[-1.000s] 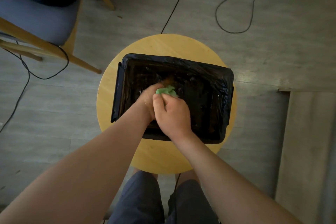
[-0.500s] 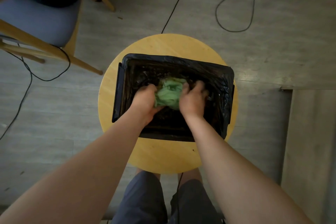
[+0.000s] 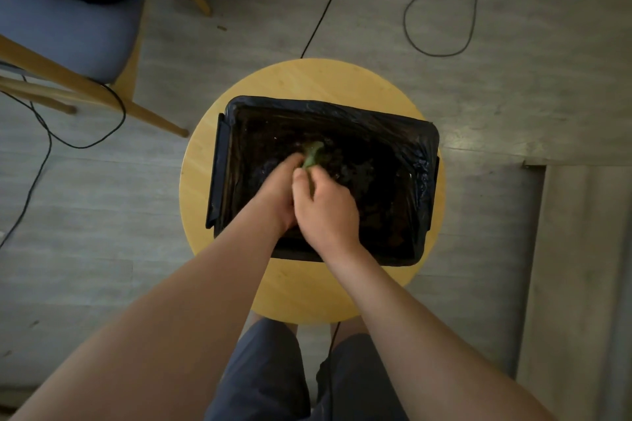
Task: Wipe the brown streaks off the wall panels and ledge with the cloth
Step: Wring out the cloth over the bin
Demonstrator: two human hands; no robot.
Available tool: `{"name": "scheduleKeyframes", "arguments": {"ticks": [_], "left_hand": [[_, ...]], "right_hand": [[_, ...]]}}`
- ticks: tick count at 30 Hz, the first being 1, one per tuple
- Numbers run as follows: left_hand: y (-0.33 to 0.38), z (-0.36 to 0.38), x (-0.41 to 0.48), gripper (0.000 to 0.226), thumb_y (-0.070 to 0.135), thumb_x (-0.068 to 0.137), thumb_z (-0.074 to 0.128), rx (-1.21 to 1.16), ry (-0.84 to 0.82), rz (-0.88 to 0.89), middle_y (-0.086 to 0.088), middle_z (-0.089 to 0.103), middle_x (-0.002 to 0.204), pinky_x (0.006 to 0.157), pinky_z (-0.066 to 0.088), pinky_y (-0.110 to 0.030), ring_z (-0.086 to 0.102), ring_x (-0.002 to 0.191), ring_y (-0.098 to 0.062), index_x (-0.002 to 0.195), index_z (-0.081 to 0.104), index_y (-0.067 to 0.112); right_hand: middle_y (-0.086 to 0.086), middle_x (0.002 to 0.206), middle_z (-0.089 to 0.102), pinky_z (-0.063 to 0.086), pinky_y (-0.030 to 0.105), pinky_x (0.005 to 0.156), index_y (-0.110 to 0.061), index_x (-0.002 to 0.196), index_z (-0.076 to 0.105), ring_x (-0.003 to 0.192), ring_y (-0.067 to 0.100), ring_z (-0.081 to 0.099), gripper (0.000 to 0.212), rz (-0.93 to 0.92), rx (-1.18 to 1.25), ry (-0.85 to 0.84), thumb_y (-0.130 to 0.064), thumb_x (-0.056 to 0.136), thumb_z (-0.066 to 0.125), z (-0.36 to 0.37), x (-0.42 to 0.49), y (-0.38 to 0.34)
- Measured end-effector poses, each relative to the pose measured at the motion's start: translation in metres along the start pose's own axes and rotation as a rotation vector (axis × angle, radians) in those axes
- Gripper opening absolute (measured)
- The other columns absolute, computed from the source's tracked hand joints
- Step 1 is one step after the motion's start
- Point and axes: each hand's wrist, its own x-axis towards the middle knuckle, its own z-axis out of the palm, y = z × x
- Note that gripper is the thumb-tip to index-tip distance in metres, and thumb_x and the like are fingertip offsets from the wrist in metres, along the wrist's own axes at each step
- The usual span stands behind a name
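A green cloth (image 3: 313, 154) is bunched small inside a black bin lined with a black plastic bag (image 3: 393, 133). My left hand (image 3: 278, 189) and my right hand (image 3: 325, 208) are pressed together over the bin, both gripping the cloth. Only a small tip of the cloth shows beyond my fingers. The bin stands on a round wooden stool (image 3: 307, 82). No wall panels or ledge with brown streaks can be seen.
A wooden chair with a blue seat (image 3: 68, 30) stands at the upper left, with someone seated on it. Black cables (image 3: 441, 27) run over the grey floor. A pale raised board (image 3: 581, 266) lies at the right. My knees are under the stool.
Half a second ago my hands were apart with the cloth spread between them. Now they have closed together and the cloth is squeezed into a small bunch.
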Motion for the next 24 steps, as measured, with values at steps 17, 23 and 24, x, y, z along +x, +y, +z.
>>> {"name": "scheduleKeyframes", "arguments": {"ticks": [17, 23, 24], "left_hand": [[0.002, -0.002, -0.019, 0.029, 0.029, 0.099, 0.047, 0.021, 0.143, 0.127, -0.011, 0.074, 0.110, 0.087, 0.060, -0.049, 0.070, 0.100, -0.030, 0.120, 0.065, 0.021], [0.000, -0.003, -0.009, 0.042, 0.045, 0.094, 0.051, 0.236, 0.308, 0.155, -0.006, 0.046, 0.136, 0.088, 0.058, -0.049, 0.058, 0.108, -0.030, 0.135, 0.046, 0.047], [-0.002, 0.001, -0.010, 0.044, 0.047, 0.095, 0.053, 0.233, 0.281, 0.143, -0.005, 0.053, 0.135, 0.091, 0.055, -0.044, 0.059, 0.109, -0.026, 0.138, 0.052, 0.040]], "right_hand": [[0.018, 0.141, 0.039, 0.048, 0.038, 0.070, -0.021, 0.139, 0.038, 0.097, 0.042, 0.064, 0.043, 0.262, -0.121, 0.070, -0.050, 0.107, 0.041, 0.000, 0.061, 0.042], [0.022, 0.157, 0.025, 0.043, 0.046, 0.105, -0.019, 0.149, 0.039, 0.131, 0.045, 0.047, 0.060, 0.524, 0.042, -0.089, -0.060, 0.107, 0.028, 0.008, 0.057, 0.035], [0.020, 0.151, 0.039, 0.045, 0.042, 0.101, -0.018, 0.145, 0.046, 0.127, 0.039, 0.051, 0.058, 0.488, 0.118, -0.171, -0.059, 0.108, 0.025, 0.012, 0.053, 0.031]]}}
